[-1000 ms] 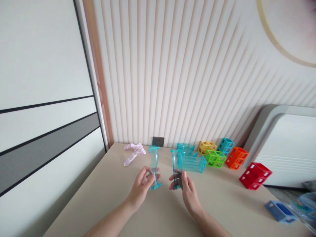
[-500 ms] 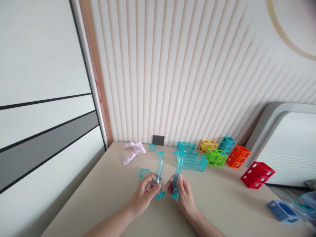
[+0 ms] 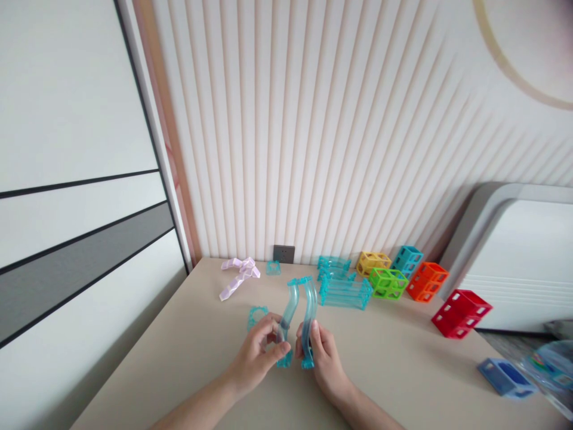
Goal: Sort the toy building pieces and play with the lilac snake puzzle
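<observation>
Near the middle of the table, my left hand point(image 3: 262, 352) is closed on a curved clear teal track piece point(image 3: 290, 304), held upright. To its right, my right hand point(image 3: 320, 355) grips another curved teal piece point(image 3: 310, 307), which looks like more than one layer. The top ends of the two pieces meet or nearly meet, while their lower ends stand apart. A flat teal frame piece point(image 3: 251, 317) lies on the table just behind my left hand.
Behind are a pale purple piece point(image 3: 240, 276), a small teal frame point(image 3: 273, 267) and stacked teal tracks point(image 3: 344, 292). Green point(image 3: 388, 282), yellow point(image 3: 373, 263), blue point(image 3: 407, 261), orange point(image 3: 427, 280) and red point(image 3: 462, 313) frame blocks stand right. A blue block point(image 3: 507, 377) lies near the right edge.
My right hand has moved left with its piece, bringing the two held pieces closer, with their top ends now together or nearly so. The whole view has shifted slightly.
</observation>
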Action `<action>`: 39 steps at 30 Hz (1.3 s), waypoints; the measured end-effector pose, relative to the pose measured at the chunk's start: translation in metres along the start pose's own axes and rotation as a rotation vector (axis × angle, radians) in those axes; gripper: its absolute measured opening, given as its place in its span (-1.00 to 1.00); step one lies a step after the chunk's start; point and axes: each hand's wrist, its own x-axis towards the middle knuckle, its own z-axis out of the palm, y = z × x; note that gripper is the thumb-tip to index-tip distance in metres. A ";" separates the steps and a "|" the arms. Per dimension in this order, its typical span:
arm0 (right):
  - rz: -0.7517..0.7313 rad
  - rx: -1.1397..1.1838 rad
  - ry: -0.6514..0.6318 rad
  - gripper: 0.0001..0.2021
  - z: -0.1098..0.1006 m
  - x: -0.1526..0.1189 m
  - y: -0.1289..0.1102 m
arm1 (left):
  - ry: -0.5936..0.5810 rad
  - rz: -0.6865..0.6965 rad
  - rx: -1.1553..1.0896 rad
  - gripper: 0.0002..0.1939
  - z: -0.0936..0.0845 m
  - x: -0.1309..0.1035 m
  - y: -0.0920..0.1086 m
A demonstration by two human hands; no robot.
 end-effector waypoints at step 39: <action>-0.156 -0.311 -0.111 -0.32 -0.043 0.008 -0.001 | 0.476 -0.010 -0.156 -0.60 -0.020 0.013 0.015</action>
